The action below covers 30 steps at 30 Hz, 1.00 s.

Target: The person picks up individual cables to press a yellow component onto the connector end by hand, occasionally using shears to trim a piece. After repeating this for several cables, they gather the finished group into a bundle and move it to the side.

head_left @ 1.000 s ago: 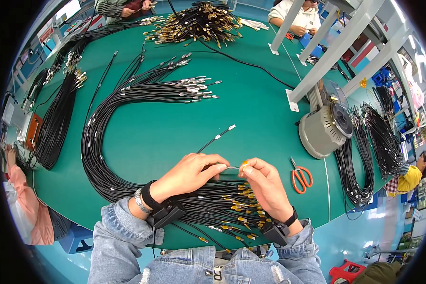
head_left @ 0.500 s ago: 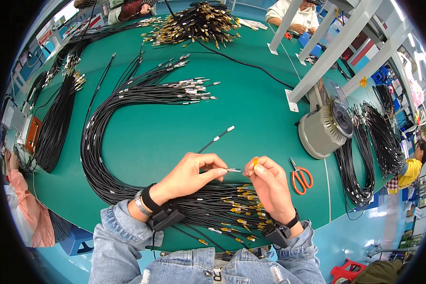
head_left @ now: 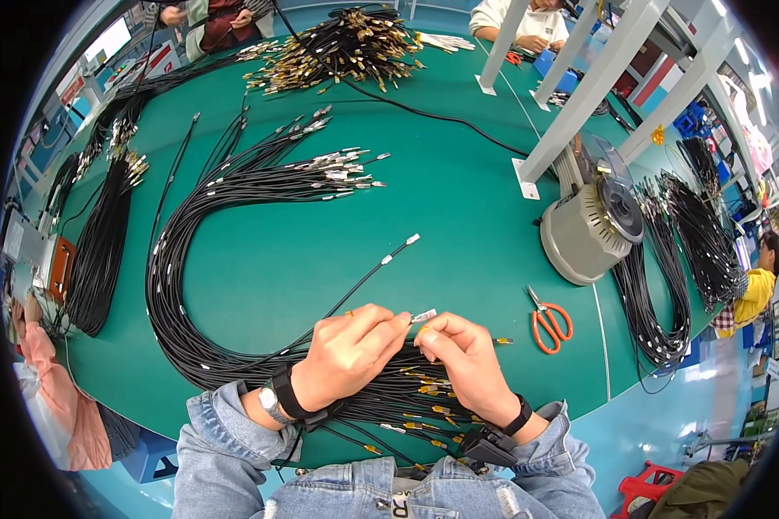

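- Your left hand pinches a shiny cable tip above the table.
- Your right hand is just beside it; I can't tell if it grips anything.
- Black cables curve below.
- Orange scissors lie at right.

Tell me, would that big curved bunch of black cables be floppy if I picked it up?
The curved bunch of black cables would probably droop, since it bends smoothly. It may feel heavy, because many cables lie together. Some might slip out: the silver ends fan apart.
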### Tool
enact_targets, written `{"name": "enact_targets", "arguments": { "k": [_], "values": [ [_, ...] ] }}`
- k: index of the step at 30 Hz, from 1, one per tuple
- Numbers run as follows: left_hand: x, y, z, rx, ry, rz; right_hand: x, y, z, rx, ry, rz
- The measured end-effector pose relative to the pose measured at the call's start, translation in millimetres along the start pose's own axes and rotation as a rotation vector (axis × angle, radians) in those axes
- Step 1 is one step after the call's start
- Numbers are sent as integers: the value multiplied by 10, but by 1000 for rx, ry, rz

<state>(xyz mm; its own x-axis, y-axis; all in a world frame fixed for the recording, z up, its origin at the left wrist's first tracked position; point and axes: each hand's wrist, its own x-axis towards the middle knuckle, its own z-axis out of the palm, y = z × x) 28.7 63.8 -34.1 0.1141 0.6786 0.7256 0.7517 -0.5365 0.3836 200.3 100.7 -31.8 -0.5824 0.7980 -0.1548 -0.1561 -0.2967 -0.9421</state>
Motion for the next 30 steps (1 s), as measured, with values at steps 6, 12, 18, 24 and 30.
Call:
{"name": "enact_targets", "arguments": {
  "k": [6, 12, 18, 24, 30],
  "values": [
    [-3, 10, 6, -12, -28, -13, -2, -59, 10, -3, 24, 2],
    [-1, 20, -5, -13, -49, 8, -1, -56, 1, 9, 21, 7],
    [-13, 3, 20, 27, -12, 61, -2, -31, -23, 25, 22, 30],
    [-13, 11, 13, 58, -10, 72, 6, -19, -13, 28, 22, 25],
    [-14, 16, 7, 63, -23, 79, 5, -24, -8, 31, 23, 18]
  ]
}}
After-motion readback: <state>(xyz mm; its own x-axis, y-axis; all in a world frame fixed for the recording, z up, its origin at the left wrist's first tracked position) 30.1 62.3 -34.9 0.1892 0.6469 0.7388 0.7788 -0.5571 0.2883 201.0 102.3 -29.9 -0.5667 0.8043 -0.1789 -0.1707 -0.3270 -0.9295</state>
